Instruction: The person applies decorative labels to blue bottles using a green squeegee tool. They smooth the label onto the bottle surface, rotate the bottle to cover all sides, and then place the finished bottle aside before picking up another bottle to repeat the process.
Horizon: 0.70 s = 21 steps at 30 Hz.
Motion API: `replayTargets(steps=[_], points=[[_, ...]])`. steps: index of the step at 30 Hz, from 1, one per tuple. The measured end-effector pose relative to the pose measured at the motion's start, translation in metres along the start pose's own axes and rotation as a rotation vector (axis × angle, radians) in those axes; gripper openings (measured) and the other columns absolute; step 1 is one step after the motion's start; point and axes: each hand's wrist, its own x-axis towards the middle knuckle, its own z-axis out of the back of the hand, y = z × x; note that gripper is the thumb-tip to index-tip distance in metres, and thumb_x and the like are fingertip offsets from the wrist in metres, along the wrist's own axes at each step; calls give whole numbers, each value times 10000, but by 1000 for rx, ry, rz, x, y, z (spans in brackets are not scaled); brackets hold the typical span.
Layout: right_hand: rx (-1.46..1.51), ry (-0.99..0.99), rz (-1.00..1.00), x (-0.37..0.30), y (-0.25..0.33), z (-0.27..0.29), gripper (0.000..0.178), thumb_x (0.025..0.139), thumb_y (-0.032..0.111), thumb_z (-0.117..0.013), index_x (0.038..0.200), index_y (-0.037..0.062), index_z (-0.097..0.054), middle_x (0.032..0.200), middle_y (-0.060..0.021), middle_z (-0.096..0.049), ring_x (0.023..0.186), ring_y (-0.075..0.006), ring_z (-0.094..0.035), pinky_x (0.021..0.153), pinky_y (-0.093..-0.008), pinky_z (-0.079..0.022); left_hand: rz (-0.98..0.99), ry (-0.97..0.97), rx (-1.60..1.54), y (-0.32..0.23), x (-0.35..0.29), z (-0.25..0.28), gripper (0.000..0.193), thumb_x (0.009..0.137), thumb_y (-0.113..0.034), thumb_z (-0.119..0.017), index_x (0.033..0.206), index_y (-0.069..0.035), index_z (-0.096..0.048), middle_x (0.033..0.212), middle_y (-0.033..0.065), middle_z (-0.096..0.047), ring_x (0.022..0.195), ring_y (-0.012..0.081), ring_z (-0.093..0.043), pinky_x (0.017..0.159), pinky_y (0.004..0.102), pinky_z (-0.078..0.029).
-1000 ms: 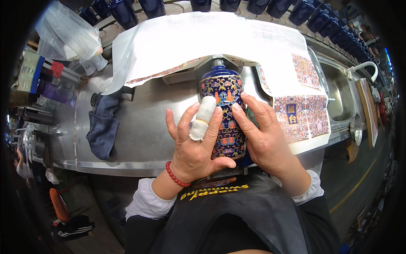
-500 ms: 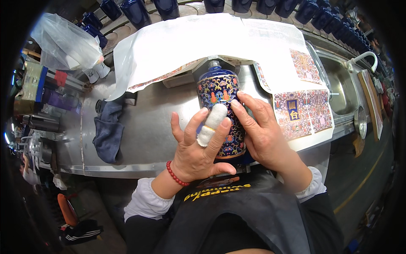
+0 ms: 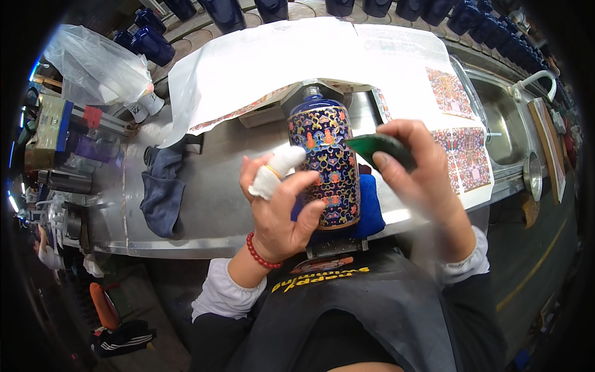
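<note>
Bottle (image 3: 326,170): dark blue shoulder, clear neck pointing away from the person, body covered in multicolour floral scrollwork; located at the metal bench's (image 3: 214,208) near edge, blue cloth (image 3: 372,209) beside its base. Hands apart. Left hand (image 3: 277,208): fingers spread at bottle, contact indeterminable. Right hand (image 3: 424,170): clamped on green scraper (image 3: 385,149)

On my feed, I have the bottle (image 3: 325,177) at the near edge of the table (image 3: 214,208), neck pointing away, between my left hand (image 3: 279,214) and right hand (image 3: 421,170). I see paper sheets (image 3: 266,68) behind it, a rag (image 3: 162,192) left, a sink (image 3: 501,139) right, and more bottles (image 3: 270,10) beyond the sheets.
</note>
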Motion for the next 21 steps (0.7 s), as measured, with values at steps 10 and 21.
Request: replayTargets(steps=[10, 21], points=[[164, 418, 82, 73, -17, 19, 291, 880, 138, -719, 1133, 2, -672, 943, -88, -712, 825, -149, -680, 740, -279, -542, 135, -29, -106, -2, 13, -12, 274, 888, -202, -718, 1104, -48, -648, 1313, 223, -587, 1266, 375, -400, 1095, 482, -289], [48, 333, 270, 63, -9, 17, 283, 797, 19, -732, 1077, 17, -690, 920, -124, -713, 798, -258, -708, 699, -329, -552, 139, -48, -122, 3, 13, -15, 256, 882, -180, -718, 1093, -53, -649, 1312, 223, -590, 1268, 379, -398, 1102, 494, -288]])
